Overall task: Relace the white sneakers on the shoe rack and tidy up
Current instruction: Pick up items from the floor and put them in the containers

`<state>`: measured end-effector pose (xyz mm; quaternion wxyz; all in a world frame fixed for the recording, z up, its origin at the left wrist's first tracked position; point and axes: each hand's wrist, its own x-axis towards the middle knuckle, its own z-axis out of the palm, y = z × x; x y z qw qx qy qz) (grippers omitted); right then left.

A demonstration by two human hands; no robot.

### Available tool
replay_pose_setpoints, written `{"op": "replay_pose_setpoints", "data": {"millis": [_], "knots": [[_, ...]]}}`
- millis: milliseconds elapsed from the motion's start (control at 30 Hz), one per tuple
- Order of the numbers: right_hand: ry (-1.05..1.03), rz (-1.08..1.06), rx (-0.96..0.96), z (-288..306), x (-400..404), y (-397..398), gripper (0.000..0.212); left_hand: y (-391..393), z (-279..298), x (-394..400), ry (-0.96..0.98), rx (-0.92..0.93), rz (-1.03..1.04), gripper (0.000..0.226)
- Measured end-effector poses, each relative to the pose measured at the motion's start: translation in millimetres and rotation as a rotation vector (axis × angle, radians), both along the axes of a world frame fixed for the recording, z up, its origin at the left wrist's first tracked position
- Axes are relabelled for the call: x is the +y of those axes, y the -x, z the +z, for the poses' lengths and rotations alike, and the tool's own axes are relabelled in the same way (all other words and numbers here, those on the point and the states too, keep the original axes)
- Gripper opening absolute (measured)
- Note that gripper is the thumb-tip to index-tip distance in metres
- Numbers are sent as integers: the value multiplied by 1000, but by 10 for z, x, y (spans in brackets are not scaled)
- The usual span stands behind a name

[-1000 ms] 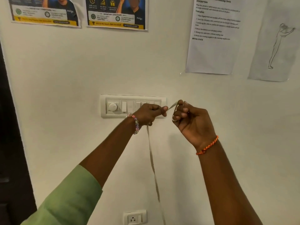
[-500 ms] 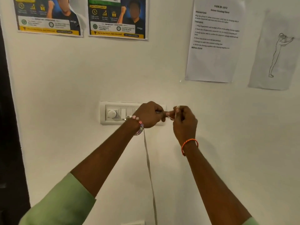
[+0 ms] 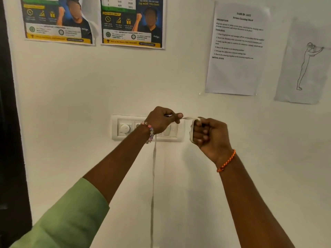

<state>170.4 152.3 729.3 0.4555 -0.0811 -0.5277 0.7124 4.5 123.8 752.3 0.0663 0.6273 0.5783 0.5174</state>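
A long flat white shoelace (image 3: 153,176) hangs down in front of the wall from my raised hands. My left hand (image 3: 162,119) pinches it between thumb and forefinger at chest height, and the free length drops below the fist out of the frame. A short taut stretch runs right to my right hand (image 3: 209,134), a fist whose fingers have the lace wrapped around them in a loop. No sneaker or shoe rack is in view.
Behind my hands a white switch panel (image 3: 125,127) with a round dial is set in the white wall. Two posters (image 3: 132,22), a printed task sheet (image 3: 236,49) and a line drawing (image 3: 304,63) hang above. A dark door frame (image 3: 9,122) runs down the left edge.
My right hand turned over and drew slightly right of the left, and the lace now loops around its curled fingers. My view tilted up; the lower wall socket dropped out of sight.
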Motion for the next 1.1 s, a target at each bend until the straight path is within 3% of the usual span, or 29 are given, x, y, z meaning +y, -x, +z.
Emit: {"op": "replay_pose_setpoints", "data": {"millis": [167, 233, 300, 433, 600, 700, 800, 900, 1100], "knots": [[200, 81, 413, 83, -51, 21, 30, -69, -206, -15, 126, -109, -89, 36], [301, -1, 591, 135, 15, 7, 29, -89, -326, -34, 179, -78, -107, 36], [347, -180, 639, 172, 115, 6, 27, -104, -417, -54, 178, -27, -122, 35], [160, -642, 341, -19, 327, 190, 25, -114, -382, -104, 83, 81, -57, 33], [-399, -972, -207, -432, 370, 287, 20, -75, -206, -173, 3, 201, -10, 30], [-604, -805, -443, -522, 289, 275, 19, 23, -164, -150, -14, 199, 18, 28], [-649, -546, -654, -498, 196, 258, 27, 93, -141, -133, -23, 207, 44, 28], [-514, -292, -557, -443, 79, 182, 32, 167, -168, -98, 12, 144, 39, 28], [-203, 27, -123, -398, -115, 59, 33, 171, -378, -72, 49, -81, -102, 29]]}}
